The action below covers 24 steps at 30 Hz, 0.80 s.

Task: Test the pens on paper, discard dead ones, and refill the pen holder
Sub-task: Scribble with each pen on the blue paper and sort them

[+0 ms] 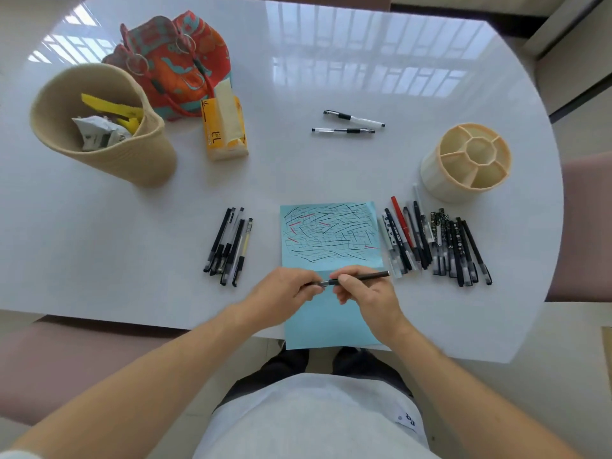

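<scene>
A black pen (367, 276) lies level between both hands over the blue paper (331, 233), whose upper half is covered in black and red test strokes. My right hand (361, 289) grips the barrel. My left hand (284, 293) pinches the pen's left end; whether that is a cap I cannot tell. Several pens (228, 246) lie in a bundle left of the paper. A larger pile of pens (437, 243) sits to the right. Two pens (349, 123) rest apart at the table's middle. The cream pen holder (440, 180), with divided compartments, stands empty at the right.
A beige woven bin (132, 164) with crumpled paper and yellow scraps stands at the far left. Behind it are a red patterned bag (178, 71) and an orange tissue pack (225, 130). The white glossy table (331, 61) curves away at the right.
</scene>
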Each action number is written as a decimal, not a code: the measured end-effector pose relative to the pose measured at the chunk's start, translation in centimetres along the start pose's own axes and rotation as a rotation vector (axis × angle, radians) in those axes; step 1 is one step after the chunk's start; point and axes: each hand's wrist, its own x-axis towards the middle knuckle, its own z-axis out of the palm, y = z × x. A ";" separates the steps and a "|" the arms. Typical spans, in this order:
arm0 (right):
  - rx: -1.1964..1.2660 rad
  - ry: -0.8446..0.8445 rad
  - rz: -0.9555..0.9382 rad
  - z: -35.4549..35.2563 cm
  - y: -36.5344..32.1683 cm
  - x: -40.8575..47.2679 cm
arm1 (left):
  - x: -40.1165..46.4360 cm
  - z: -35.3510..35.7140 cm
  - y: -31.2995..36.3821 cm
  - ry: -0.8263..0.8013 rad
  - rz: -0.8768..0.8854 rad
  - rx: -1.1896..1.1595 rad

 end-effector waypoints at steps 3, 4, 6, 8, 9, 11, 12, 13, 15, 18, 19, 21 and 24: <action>-0.026 0.001 0.015 1.2 -0.2 0.6 | -0.4 -0.1 -0.7 0.070 0.028 0.063; -0.019 0.023 0.024 1.5 -0.3 0.8 | -0.5 -0.1 -1.1 0.103 0.034 0.077; 0.008 0.064 0.058 1.9 -0.1 1.3 | -0.4 -0.1 -1.4 0.150 0.043 0.115; 0.011 0.090 0.102 2.5 0.2 1.6 | -0.2 0.2 -1.4 0.188 0.054 0.145; 0.010 0.116 0.120 2.6 0.2 1.9 | -0.2 0.3 -1.5 0.205 0.049 0.160; 0.078 0.265 0.150 1.5 -0.4 2.6 | -0.7 0.0 -2.8 0.265 -0.004 0.191; 0.103 0.356 0.142 0.3 -1.0 3.1 | -1.4 -0.4 -4.0 0.299 -0.035 0.210; 0.091 0.420 0.115 -1.0 -1.6 3.6 | -2.2 -0.8 -5.2 0.326 -0.059 0.229; -0.020 0.428 0.058 -2.6 -2.3 4.2 | -3.6 -1.3 -6.7 0.363 -0.027 0.255; -0.143 0.256 0.016 -0.4 -1.3 4.4 | -3.5 -0.4 -6.2 0.348 0.140 0.297; -0.188 0.205 -0.015 0.9 -0.6 4.3 | -3.2 0.1 -5.8 0.334 0.182 0.309; -0.291 0.156 -0.084 3.1 0.6 4.3 | -2.7 0.6 -5.6 0.311 0.232 0.316; -0.422 0.112 -0.158 4.7 2.5 4.3 | -2.9 0.9 -5.9 0.271 0.204 0.310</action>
